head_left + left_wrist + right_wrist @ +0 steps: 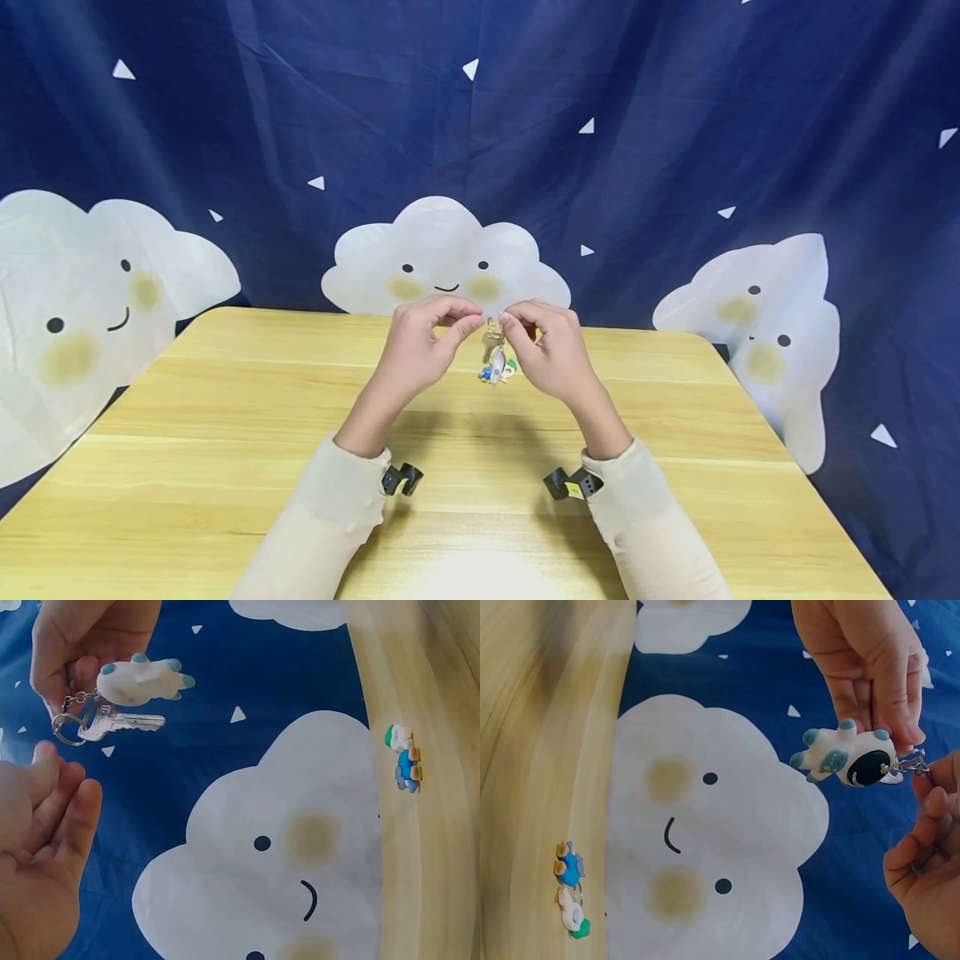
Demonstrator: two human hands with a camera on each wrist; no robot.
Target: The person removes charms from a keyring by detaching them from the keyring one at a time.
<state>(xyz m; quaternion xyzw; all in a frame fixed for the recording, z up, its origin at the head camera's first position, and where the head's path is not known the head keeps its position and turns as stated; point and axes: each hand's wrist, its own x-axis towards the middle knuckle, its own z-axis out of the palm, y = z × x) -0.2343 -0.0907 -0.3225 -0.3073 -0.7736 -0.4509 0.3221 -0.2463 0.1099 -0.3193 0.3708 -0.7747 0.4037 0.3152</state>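
Both hands meet over the far part of the table around a small metal key ring. My left hand pinches at its left side between thumb and forefinger. From the right, my right hand pinches at the ring too, its fingertips close to the left ones. A silver-looking key hangs from the ring. Beside it, on a short chain, dangles a white astronaut figure with blue-green hands and feet and a dark visor. Fingertips partly hide the ring in the head view.
A wooden table lies under the hands. On it, beyond the hanging key, are a small blue figure and a white figure with a green top, close together. A dark blue cloth with smiling clouds hangs behind the table.
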